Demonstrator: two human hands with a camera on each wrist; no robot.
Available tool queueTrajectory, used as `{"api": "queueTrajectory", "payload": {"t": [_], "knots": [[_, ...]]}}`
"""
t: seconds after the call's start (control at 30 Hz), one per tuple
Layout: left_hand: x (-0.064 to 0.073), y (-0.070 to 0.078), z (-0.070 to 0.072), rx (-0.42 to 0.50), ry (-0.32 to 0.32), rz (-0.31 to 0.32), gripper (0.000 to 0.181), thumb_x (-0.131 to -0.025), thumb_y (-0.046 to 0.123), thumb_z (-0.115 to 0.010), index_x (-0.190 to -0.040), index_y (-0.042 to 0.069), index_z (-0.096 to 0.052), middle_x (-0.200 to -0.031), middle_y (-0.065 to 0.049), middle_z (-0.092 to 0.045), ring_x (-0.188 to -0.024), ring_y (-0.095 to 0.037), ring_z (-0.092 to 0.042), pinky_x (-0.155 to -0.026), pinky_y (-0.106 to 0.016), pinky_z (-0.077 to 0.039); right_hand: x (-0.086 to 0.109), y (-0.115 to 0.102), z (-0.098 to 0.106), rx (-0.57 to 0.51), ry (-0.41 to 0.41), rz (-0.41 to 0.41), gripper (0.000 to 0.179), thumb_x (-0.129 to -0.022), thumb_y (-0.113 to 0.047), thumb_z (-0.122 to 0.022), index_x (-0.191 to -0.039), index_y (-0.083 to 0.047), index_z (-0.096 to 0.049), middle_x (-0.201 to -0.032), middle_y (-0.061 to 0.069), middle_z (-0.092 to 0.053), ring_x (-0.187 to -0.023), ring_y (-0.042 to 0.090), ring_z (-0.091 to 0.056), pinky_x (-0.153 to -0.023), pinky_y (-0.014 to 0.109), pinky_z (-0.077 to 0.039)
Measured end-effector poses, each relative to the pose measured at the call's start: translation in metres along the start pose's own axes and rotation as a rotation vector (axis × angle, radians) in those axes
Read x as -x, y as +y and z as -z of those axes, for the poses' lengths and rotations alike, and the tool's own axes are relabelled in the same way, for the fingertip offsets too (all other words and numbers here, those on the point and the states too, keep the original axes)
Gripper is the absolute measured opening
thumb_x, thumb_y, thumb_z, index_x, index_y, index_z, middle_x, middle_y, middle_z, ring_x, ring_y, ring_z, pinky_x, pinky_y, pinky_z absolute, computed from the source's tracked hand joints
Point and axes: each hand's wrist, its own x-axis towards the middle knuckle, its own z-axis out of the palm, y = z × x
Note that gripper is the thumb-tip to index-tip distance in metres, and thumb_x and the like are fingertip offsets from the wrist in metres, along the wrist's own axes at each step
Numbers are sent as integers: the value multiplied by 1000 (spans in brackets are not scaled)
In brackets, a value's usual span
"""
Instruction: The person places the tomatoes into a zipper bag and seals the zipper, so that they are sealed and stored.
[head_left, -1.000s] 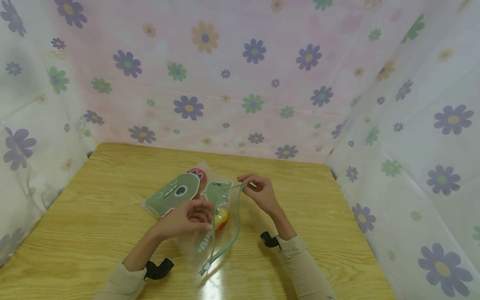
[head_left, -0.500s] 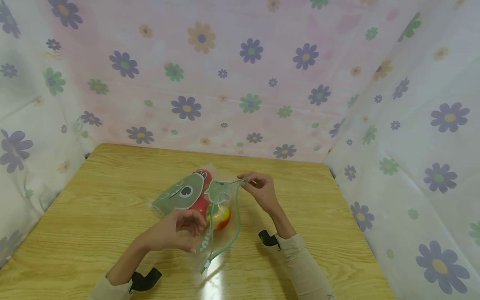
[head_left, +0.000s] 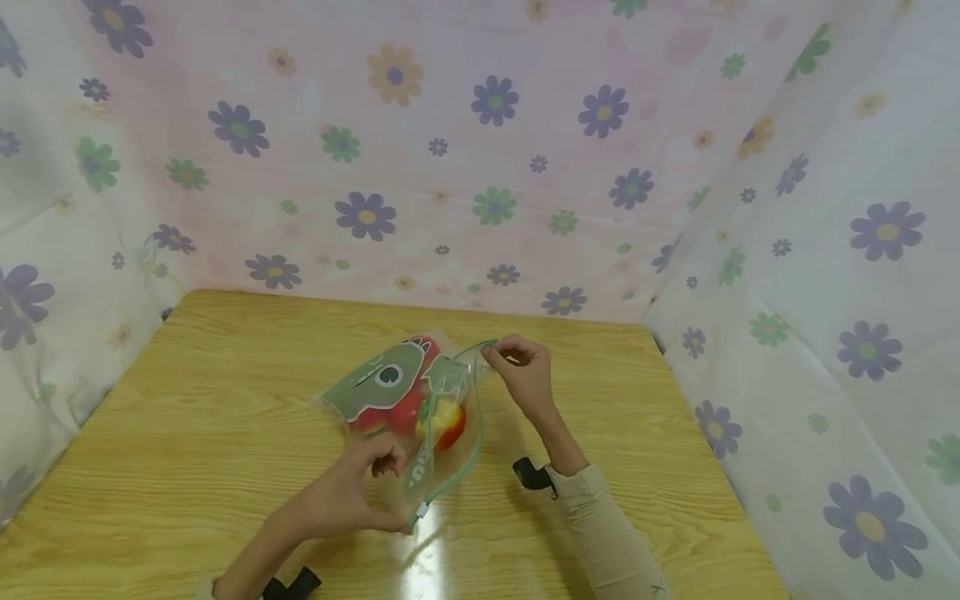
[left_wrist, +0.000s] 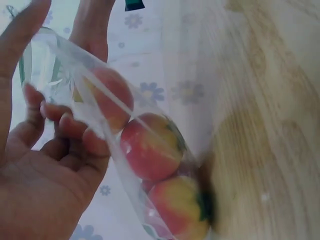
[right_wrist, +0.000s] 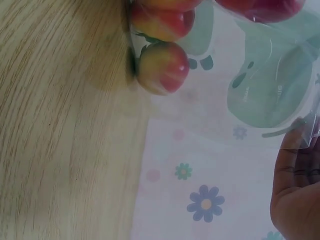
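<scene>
A clear zip bag [head_left: 416, 483] with a green cartoon print and a green zip edge lies tilted on the table, its mouth towards the hands. Several red and yellow fruits [left_wrist: 152, 146] with green leaves or stems show through its plastic. My right hand [head_left: 523, 375] pinches the far end of the zip edge between thumb and fingertips. At the near end, my left hand [head_left: 345, 492] has its thumb tip right at the corner by the white slider [head_left: 422, 508]. Its fingers are loosely bent and apart from the thumb, beside the bag's wall.
The wood-grain table [head_left: 247, 367] is enclosed by a flower-patterned curtain [head_left: 420, 167] at the back and both sides. Black wrist mounts [head_left: 532, 473] sit at the sleeve ends.
My left hand has moved down and towards me, from the bag's middle to its near zip corner. The right hand keeps its pinch and has risen slightly; the bag's mouth has opened wider.
</scene>
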Motion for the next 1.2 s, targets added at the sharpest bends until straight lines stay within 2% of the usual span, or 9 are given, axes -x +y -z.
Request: {"api": "queueTrajectory", "payload": {"t": [0.2,0.3,0.37,0.53,0.67,0.77,0.93,1.07,1.2], "knots": [[-5,-6,-1,-2,166,-41,41,-70,-8,-83,-92,19,-62,-91,1,-62,-88,-17,-55,-74,-34,-44,0,-1,4,-7,-11,8,6,-93,9,-66,-88,11,-66,-81,-6,-68,-72,13,-65,-64,22,-54],[-7,-5,2,16,226,-45,36,-79,-10,-77,-96,21,-69,-101,3,-66,-98,-13,-58,-77,-31,-45,1,1,7,-15,-31,25,8,-95,8,-64,-100,13,-67,-82,-6,-67,-69,21,-64,-65,23,-56],[-9,-3,4,53,276,-62,32,-86,-11,-72,-100,17,-73,-106,3,-68,-102,-12,-61,-83,-25,-50,1,2,10,-25,-45,53,13,-96,9,-62,-107,15,-66,-82,-4,-66,-67,23,-62,-64,26,-57],[-16,1,13,161,474,-113,25,-91,-16,-65,-103,2,-77,-107,3,-74,-102,-7,-66,-89,-18,-55,0,3,16,-37,-73,108,15,-97,10,-59,-108,19,-63,-81,-5,-66,-65,16,-63,-66,30,-57],[-22,5,22,241,630,-75,27,-92,-17,-62,-102,2,-78,-100,6,-76,-91,-3,-71,-81,-15,-57,-1,-1,21,-30,-74,87,14,-98,7,-60,-107,17,-63,-84,-9,-68,-72,9,-65,-71,26,-58],[-27,9,28,271,694,-34,25,-94,-15,-61,-99,3,-78,-93,8,-77,-83,-3,-72,-77,-15,-58,-2,-5,26,-23,-75,61,15,-99,5,-60,-108,16,-63,-87,-10,-69,-76,7,-65,-73,23,-57],[-32,10,36,312,753,-26,25,-96,-13,-59,-93,5,-76,-88,7,-76,-81,-3,-72,-82,-17,-58,-2,-10,30,-33,-86,48,12,-101,2,-59,-107,9,-67,-89,-10,-69,-85,6,-66,-80,24,-58],[-36,9,41,317,793,-73,19,-96,-13,-59,-93,-2,-74,-87,6,-76,-79,-4,-72,-79,-17,-59,-3,-12,32,-47,-81,75,11,-101,1,-59,-101,4,-69,-92,-9,-70,-89,8,-67,-84,25,-57],[-40,10,46,321,837,-144,15,-95,-15,-59,-92,-10,-72,-85,4,-76,-76,-5,-72,-74,-16,-59,-4,-15,34,-67,-77,110,15,-101,2,-59,-104,13,-68,-92,-8,-72,-88,7,-68,-85,25,-58]]}}
